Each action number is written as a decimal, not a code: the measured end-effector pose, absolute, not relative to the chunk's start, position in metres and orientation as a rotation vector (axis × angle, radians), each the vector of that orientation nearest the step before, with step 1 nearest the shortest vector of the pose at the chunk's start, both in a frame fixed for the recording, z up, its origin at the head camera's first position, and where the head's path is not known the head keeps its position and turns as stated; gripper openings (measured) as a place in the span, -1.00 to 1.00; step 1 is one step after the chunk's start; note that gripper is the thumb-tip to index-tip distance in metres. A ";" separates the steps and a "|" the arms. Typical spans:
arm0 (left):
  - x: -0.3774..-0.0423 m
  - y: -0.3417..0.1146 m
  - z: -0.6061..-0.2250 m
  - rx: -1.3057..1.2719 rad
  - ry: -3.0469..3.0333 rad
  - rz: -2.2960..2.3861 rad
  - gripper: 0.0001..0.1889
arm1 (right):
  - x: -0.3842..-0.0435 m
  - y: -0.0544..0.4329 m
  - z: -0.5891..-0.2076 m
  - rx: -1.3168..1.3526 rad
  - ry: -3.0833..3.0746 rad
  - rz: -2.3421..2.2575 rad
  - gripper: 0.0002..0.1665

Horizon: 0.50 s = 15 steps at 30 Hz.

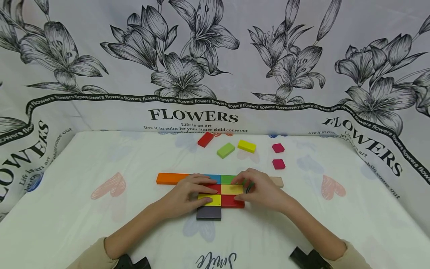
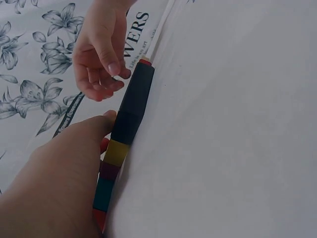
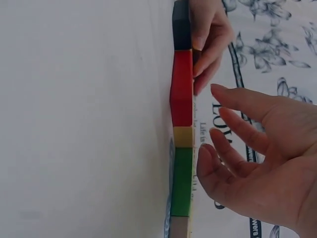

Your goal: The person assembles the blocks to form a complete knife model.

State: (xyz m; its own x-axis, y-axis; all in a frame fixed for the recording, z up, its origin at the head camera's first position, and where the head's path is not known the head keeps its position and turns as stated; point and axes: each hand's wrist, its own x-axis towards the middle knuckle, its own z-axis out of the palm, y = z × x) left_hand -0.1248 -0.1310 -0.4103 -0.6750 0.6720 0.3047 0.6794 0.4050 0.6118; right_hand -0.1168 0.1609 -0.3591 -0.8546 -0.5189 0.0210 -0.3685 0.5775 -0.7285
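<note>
Flat coloured blocks lie edge to edge on the cloth. An orange block (image 1: 173, 178), a blue block (image 1: 215, 179), a green block (image 1: 227, 179) and a beige block (image 1: 277, 182) form the long top row. Below are red (image 1: 214, 188) and pale yellow (image 1: 231, 189) blocks, then yellow (image 1: 215, 200) and red (image 1: 232, 202) ones. A dark grey block (image 1: 209, 213) sits lowest. My left hand (image 1: 189, 196) rests its extended fingers on the left-hand blocks. Over the right side hovers my right hand (image 1: 263, 189), its fingers loosely bent; the right wrist view shows nothing between them.
Beyond the arrangement lie a loose red block (image 1: 205, 139), a light green block (image 1: 226, 150), a yellow block (image 1: 246, 146) and two crimson pieces (image 1: 278, 164). A flower-printed cloth (image 1: 285, 119) rises behind the white heart-patterned cover (image 1: 134, 216).
</note>
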 end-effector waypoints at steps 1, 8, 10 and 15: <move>-0.125 -0.131 -0.410 -1.259 -2.627 -1.157 -0.69 | -0.118 0.162 -0.358 -0.749 2.619 -1.141 -0.62; -0.123 -0.131 -0.407 -1.215 -2.691 -1.171 -0.58 | -0.125 0.166 -0.352 -0.740 2.658 -1.118 -0.61; -0.122 -0.131 -0.406 -1.210 -2.706 -1.169 -0.55 | -0.128 0.167 -0.350 -0.747 2.665 -1.118 -0.61; -0.122 -0.131 -0.405 -1.214 -2.721 -1.176 -0.53 | -0.137 0.166 -0.344 -0.784 2.679 -1.132 -0.60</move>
